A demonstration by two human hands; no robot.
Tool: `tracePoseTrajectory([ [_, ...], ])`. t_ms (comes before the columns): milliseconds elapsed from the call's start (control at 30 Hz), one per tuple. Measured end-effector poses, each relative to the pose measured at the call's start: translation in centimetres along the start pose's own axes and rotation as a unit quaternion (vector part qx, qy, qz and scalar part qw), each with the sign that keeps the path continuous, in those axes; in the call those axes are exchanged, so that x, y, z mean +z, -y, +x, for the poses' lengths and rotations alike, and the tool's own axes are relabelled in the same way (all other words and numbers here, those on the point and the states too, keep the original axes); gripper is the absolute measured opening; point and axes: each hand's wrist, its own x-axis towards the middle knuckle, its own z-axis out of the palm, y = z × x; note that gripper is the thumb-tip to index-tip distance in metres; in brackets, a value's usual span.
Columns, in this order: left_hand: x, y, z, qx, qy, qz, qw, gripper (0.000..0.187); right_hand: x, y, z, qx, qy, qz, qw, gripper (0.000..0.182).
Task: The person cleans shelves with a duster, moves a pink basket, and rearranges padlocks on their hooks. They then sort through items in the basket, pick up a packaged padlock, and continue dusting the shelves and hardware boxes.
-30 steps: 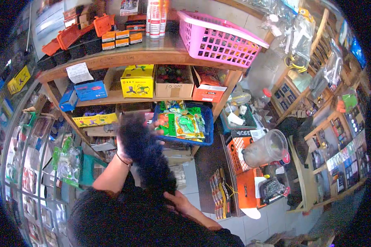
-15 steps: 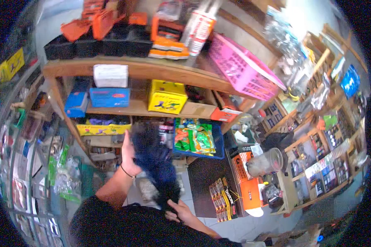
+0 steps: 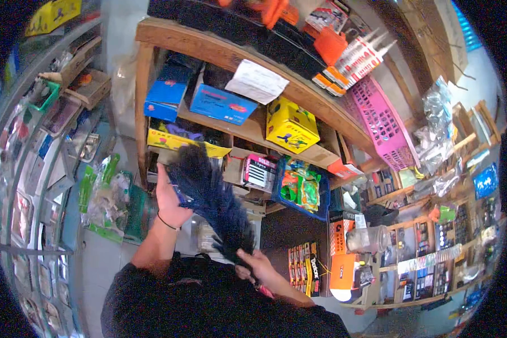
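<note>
A dark, bushy feather duster [image 3: 214,197] slants across the middle of the view, its thick end up and to the left. My right hand [image 3: 254,266] is closed round its narrow lower end. A small pink-red bit shows just below that hand. My left hand [image 3: 172,197] is raised beside the thick end, palm turned to the feathers, fingers stretched out. It seems to touch the feathers, which hide part of the fingers. Behind the thick end, on the shelf, stands a yellow open box [image 3: 169,139] with purple items in it.
A wooden shelf [image 3: 231,48] holds blue boxes [image 3: 222,104], a yellow box [image 3: 292,125] and a pink basket [image 3: 384,121]. Below are a blue tray [image 3: 321,211] of green packets and a brown tabletop [image 3: 273,239]. Glass shelving [image 3: 34,250] runs along the left.
The view has turned, so the shelf now sits farther right and tilted. The duster is sharper and appears farther right and lower. My right hand still grips it; my left hand stays beside it.
</note>
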Motion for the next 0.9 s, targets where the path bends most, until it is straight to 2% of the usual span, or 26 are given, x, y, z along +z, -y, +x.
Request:
tracePoseTrajectory([
  [33,-0.5,0.0,0.3,-0.024,0.086,-0.005,0.996,0.078,0.5,-0.5,0.0,0.000,0.001,-0.004,1.000,0.024],
  [67,-1.2,0.1,0.6,-0.051,0.171,-0.009,0.984,0.079,2.1,-0.2,-0.8,0.007,-0.058,0.010,0.998,0.024],
  [100,-1.6,0.1,0.9,-0.052,0.173,-0.008,0.983,0.079,3.1,-0.1,-1.2,0.012,-0.117,0.024,0.993,0.025],
  [133,-2.0,0.2,1.2,-0.067,0.182,0.021,0.981,0.079,2.1,-0.1,-1.2,0.009,-0.118,0.023,0.993,0.025],
  [167,-2.1,0.3,1.4,-0.081,0.190,0.049,0.977,0.079,0.1,-0.3,-1.3,-0.003,-0.064,0.016,0.998,0.025],
  [200,0.1,0.9,1.1,-0.039,0.040,-0.026,0.998,0.080,-0.7,-0.1,-1.5,-0.014,-0.009,0.008,1.000,0.025],
  [233,0.1,1.2,1.5,-0.040,0.023,0.006,0.999,0.080,-0.5,-0.3,-1.4,-0.060,0.012,0.076,0.995,0.027],
  [300,-1.0,1.6,2.1,-0.043,0.004,0.041,0.998,0.080,1.2,-0.3,-2.0,-0.031,-0.027,0.039,0.998,0.027],
  [333,-1.8,1.6,2.5,-0.082,0.120,0.038,0.989,0.077,2.2,-0.2,-2.4,-0.002,-0.063,0.001,0.998,0.028],
  [367,-2.3,1.5,2.7,-0.119,0.235,0.034,0.964,0.074,2.9,0.0,-2.5,0.008,-0.114,0.056,0.992,0.027],
  [400,-1.5,1.5,2.2,-0.119,0.235,0.037,0.964,0.074,1.8,-0.4,-2.1,0.006,-0.112,0.057,0.992,0.027],
  [467,1.1,1.6,1.1,-0.079,0.026,0.034,0.996,0.080,-0.6,-0.8,-1.1,-0.074,0.033,0.062,0.995,0.024],
  [500,1.3,1.6,1.0,-0.071,0.011,0.050,0.996,0.080,-0.5,-0.8,-0.9,-0.062,0.020,0.034,0.997,0.023],
  [533,1.2,1.5,1.0,-0.069,0.012,0.054,0.996,0.080,0.2,-1.0,-0.7,-0.064,0.024,0.034,0.997,0.023],
  [600,0.7,1.2,0.9,-0.088,0.109,0.022,0.990,0.079,2.9,-0.5,-1.3,0.020,-0.116,0.056,0.991,0.021],
  [667,0.5,1.0,0.9,-0.077,0.112,0.053,0.989,0.077,1.9,0.4,-1.8,0.032,-0.091,0.010,0.995,0.020],
  [700,1.2,1.0,0.6,-0.069,0.114,0.080,0.988,0.075,0.2,-0.3,-0.9,-0.025,-0.016,0.051,0.998,0.020],
  [733,2.2,1.3,0.2,-0.054,0.048,0.091,0.993,0.074,-0.9,-1.1,-0.2,-0.080,0.059,0.091,0.991,0.022],
  [800,2.0,1.5,0.0,-0.037,0.024,0.081,0.996,0.073,-0.3,-1.0,-0.1,-0.079,0.069,0.095,0.990,0.024],
  [833,1.3,1.4,-0.1,-0.031,0.023,0.082,0.996,0.073,0.5,-1.1,-0.5,-0.053,0.046,0.052,0.996,0.024],
  [900,0.5,0.9,-0.2,-0.016,0.067,0.043,0.997,0.071,0.9,-0.8,-0.9,-0.017,0.003,-0.006,1.000,0.031],
])
